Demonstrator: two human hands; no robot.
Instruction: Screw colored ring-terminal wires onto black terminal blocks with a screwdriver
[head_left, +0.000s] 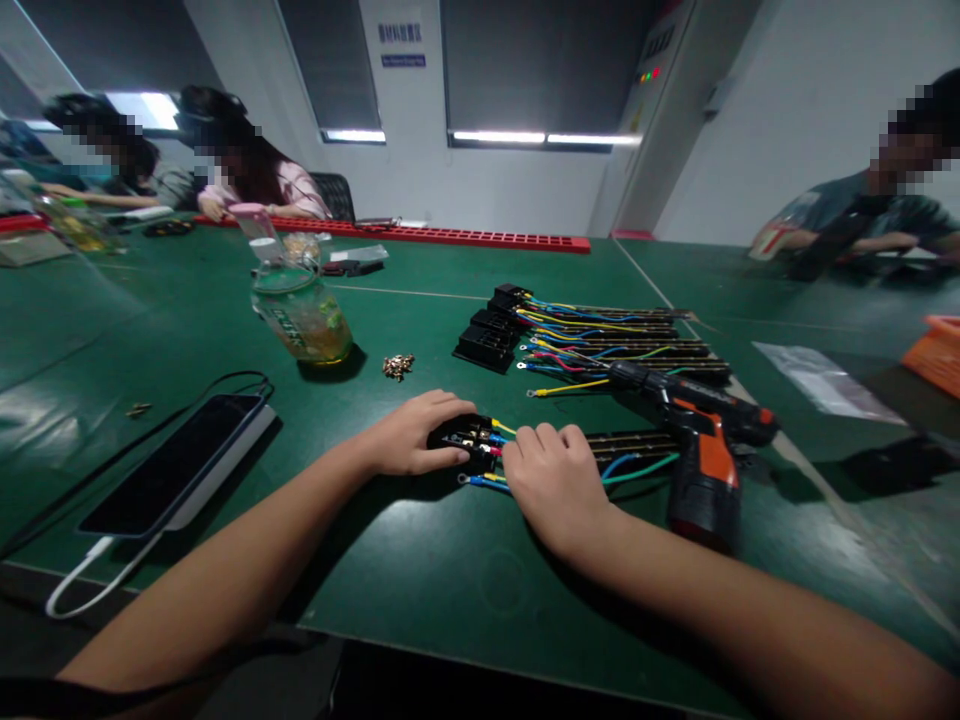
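My left hand (422, 437) is closed round the black plastic socket block (480, 457) at the near end of a long wired black strip (634, 443), thumb on the near side. Beside it, my right hand (556, 487) is curled over the strip and its wires just right of the block; its fingertips are partly hidden. Blue and yellow wires with a ring terminal (465, 480) stick out under my right hand. A black and orange cordless drill (701, 440) lies to the right, across the strip's far end. Behind my hands, several similar wired strips (600, 335) lie side by side.
A heap of small brass-coloured screws (398, 366) lies beyond my left hand, near a bottle of drink (304, 315). A phone (176, 465) with a cable rests at left. Farther off are a red perforated rail (450, 236), an orange bin (937, 355) and several seated people.
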